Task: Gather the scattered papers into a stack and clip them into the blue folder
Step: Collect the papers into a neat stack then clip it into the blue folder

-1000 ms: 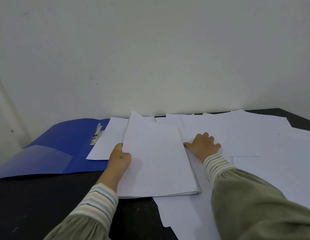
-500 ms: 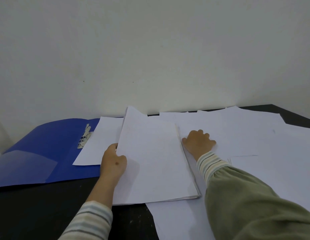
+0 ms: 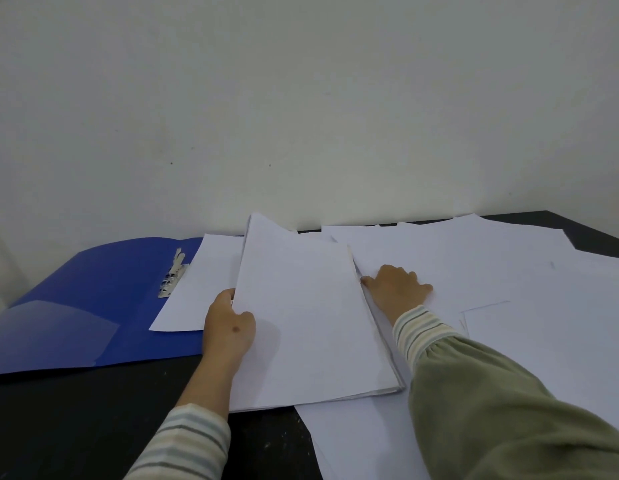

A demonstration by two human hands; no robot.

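White, smooth sheets form a thick paper stack point(image 3: 311, 323) on the dark bench point(image 3: 76, 427). Her left hand point(image 3: 228, 329) grips its edge; the right hand point(image 3: 398, 289) presses flat on loose papers point(image 3: 491, 265) beside the glossy blue folder point(image 3: 104, 292).

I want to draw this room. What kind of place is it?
Probably a desk or work table against a wall, maybe in an office or study. Loose white paper sheets cover a black tabletop, an open blue plastic folder lies beside them, and a plain white wall stands behind.
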